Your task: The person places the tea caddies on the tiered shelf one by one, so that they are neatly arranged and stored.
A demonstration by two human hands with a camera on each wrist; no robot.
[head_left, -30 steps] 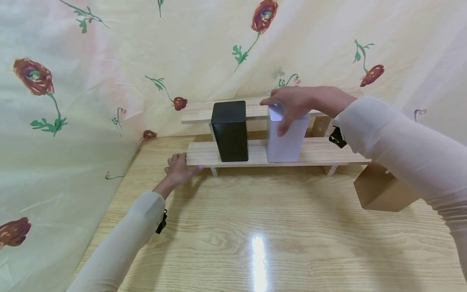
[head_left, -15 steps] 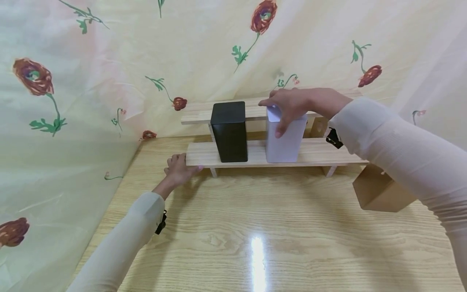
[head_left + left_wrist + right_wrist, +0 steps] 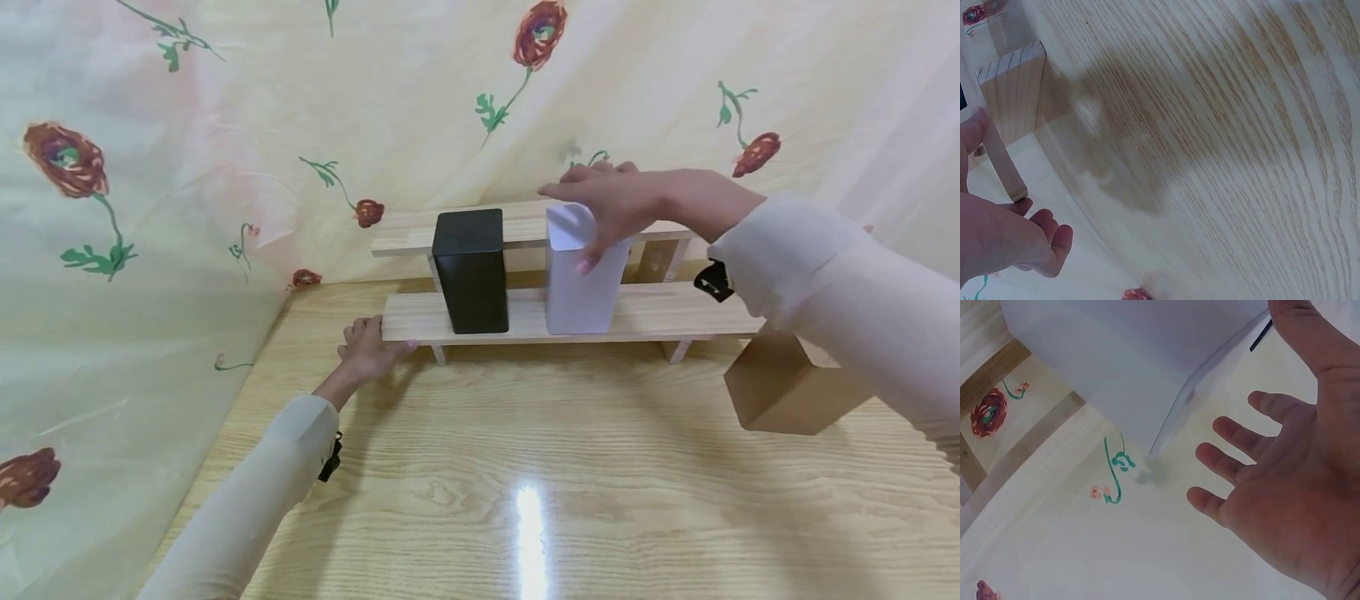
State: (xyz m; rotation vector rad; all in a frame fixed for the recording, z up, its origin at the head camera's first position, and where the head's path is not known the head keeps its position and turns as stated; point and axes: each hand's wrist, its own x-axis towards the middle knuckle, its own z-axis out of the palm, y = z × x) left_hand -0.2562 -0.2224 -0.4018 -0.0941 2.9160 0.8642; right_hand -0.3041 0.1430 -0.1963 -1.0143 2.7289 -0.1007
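Note:
A white rectangular canister stands upright on the lower board of a two-tier wooden shelf. Over its top, my right hand has its fingers spread. In the right wrist view these fingers are apart from the canister's rim, and nothing lies in the palm. To the left stands a black canister, also upright on the lower board. My left hand holds the left end of that board, thumb at its front edge. The left wrist view has the board's end between thumb and fingers.
A brown cardboard-coloured box rests on the wood-grain table at the right, partly covered by the right sleeve. Behind the shelf hangs a flower-patterned sheet, which also runs along the left side.
My right hand has let go of the white canister, rising slightly and shifting right, with its fingers now spread. Both canisters and my left hand have stayed in place.

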